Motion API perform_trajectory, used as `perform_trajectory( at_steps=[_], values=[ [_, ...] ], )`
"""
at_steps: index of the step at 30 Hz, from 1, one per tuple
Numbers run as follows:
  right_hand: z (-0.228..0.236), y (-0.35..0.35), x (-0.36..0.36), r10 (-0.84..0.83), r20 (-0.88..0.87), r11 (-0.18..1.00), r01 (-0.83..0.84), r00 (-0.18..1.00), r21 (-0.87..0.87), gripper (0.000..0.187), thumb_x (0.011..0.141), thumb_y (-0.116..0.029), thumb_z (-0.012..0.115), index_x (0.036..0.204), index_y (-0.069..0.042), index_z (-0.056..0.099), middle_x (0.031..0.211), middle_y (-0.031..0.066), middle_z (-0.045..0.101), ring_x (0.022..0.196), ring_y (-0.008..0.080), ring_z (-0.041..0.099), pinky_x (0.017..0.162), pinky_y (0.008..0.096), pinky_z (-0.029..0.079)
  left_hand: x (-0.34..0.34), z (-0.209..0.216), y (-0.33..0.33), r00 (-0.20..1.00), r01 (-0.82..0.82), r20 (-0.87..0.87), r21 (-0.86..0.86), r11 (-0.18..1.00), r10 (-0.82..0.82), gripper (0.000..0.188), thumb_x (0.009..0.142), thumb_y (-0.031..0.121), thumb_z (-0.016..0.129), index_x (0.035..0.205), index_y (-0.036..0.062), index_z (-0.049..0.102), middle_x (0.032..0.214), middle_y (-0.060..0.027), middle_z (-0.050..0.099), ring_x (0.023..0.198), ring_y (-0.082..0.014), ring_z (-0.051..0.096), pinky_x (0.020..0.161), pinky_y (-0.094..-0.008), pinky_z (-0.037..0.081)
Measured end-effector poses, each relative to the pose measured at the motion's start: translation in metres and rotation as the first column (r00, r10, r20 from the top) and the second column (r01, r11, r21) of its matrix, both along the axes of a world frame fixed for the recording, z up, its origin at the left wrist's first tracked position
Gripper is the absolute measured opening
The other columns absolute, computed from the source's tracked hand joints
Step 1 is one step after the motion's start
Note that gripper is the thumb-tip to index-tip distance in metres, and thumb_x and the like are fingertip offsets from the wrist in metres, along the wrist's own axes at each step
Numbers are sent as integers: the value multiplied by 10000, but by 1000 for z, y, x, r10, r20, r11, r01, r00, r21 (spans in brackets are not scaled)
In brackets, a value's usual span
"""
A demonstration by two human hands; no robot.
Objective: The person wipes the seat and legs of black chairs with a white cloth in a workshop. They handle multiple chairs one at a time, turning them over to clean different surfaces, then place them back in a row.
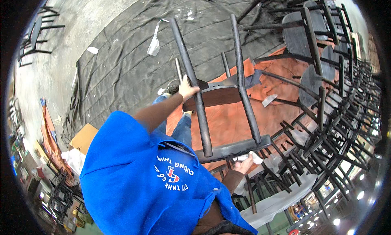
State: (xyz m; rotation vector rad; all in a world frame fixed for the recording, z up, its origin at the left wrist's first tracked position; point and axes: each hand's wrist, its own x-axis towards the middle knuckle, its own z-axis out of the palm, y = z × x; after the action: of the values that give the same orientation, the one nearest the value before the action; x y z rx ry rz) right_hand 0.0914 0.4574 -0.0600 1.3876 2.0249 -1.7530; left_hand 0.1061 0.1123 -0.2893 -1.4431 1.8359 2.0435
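A dark wooden chair (205, 125) stands tilted in front of me, its long posts running away from my body and its flat top rail (232, 148) near my waist. My left hand (188, 88) is wrapped around the left post, beside the curved brown seat edge (216, 97). Close to the right end of the rail, my right hand (243, 165) is closed on a crumpled white piece, paper or cloth; I cannot tell which. Its fingers are partly hidden.
Under the chair lie a dark quilted sheet (134, 52) and an orange sheet (222, 131). Many dark chairs (311, 35) crowd the right side. White scraps (154, 45) lie on the sheet. A cardboard piece (84, 137) is at the left, and more chairs (36, 31) stand far left.
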Motion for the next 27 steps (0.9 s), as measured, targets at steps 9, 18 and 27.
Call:
perform_trajectory(
  at_steps=[9, 18, 27],
  values=[
    [56, -45, -41, 318, 25, 906, -311, 948, 287, 312, 864, -67, 468, 1136, 72, 529, 1013, 145, 602, 885, 283, 631, 775, 418, 530, 4, 111, 76, 937, -345, 200, 651, 676, 285, 455, 750, -8, 706, 1004, 65, 336, 760, -105, 559, 507, -196, 589, 405, -359, 523],
    [22, -174, -170, 979, 136, -200, -557, -155, 806, 490, 848, 4, 460, 1337, 29, 454, 1359, 172, 494, 1261, 299, 464, 1063, 387, 334, 8, 111, 87, 891, -453, 329, 700, 553, 314, 521, 715, -60, 683, 1031, 92, 298, 715, -89, 494, 432, -194, 543, 353, -363, 483],
    [-161, -231, -201, 308, 500, -924, -131, -809, 358, 587, 848, -160, 538, 1418, -211, 410, 1445, 21, 414, 1341, 220, 362, 1070, 542, 241, 5, 126, 74, 878, -472, 339, 733, 491, 338, 490, 778, -7, 690, 1075, 91, 313, 753, -69, 530, 465, -150, 558, 389, -312, 483]
  ],
)
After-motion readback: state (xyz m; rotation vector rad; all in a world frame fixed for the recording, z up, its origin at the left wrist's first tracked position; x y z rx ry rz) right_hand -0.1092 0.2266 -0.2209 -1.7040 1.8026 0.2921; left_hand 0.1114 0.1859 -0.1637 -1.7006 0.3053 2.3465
